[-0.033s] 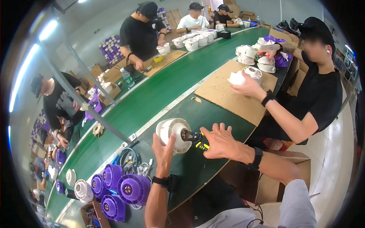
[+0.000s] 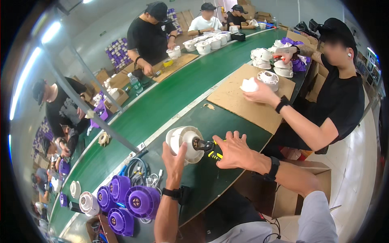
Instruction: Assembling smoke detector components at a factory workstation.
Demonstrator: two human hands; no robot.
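1. Gripping a round white plastic housing (image 2: 184, 142) at centre frame, the left hand (image 2: 175, 157) has its fingers curled on the near rim, steadying it on its side on the green worktop (image 2: 162, 106).
2. The right hand (image 2: 234, 150) is closed around one pair of yellow-and-black pliers (image 2: 210, 148); the pliers' tip meets the metal hub at the housing's middle.
3. Four purple round housings (image 2: 129, 202) cluster at lower left, with two white ones (image 2: 83, 198) just beside them.
4. One brown cardboard sheet (image 2: 247, 99) lies right of centre; on it a co-worker's hand (image 2: 261, 94) rests by two white parts (image 2: 259, 81).
5. Another cardboard sheet (image 2: 174, 67) lies at upper centre, a yellow tape roll (image 2: 167, 63) on it.
6. One clear plastic bottle (image 2: 135, 83) stands upper left of centre, near brown cartons (image 2: 117, 79).
7. Stacked purple boxes (image 2: 117, 52) sit against the upper-left wall.
8. Five other people are in view around the line.
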